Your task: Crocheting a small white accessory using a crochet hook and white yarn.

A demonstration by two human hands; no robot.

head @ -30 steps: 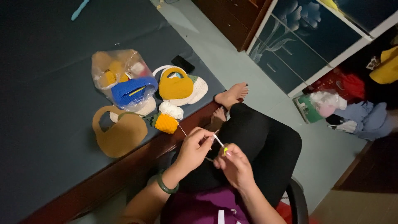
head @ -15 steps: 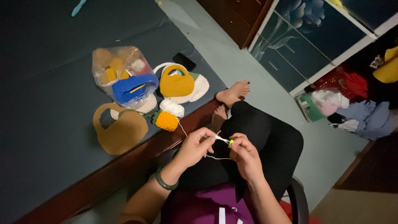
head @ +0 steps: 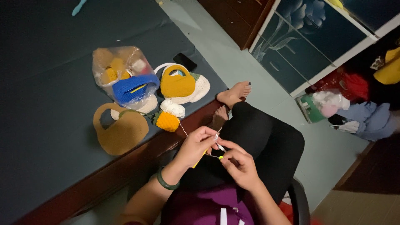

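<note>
My left hand (head: 196, 146) and right hand (head: 239, 164) pinch a crochet hook (head: 219, 146); orange yarn ball (head: 167, 121), tan bag (head: 120, 131) beyond my left

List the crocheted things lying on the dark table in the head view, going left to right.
Tan bag → clear plastic bag holding a blue crocheted piece → small orange and white piece → mustard-yellow bag lying on a white piece.
</note>
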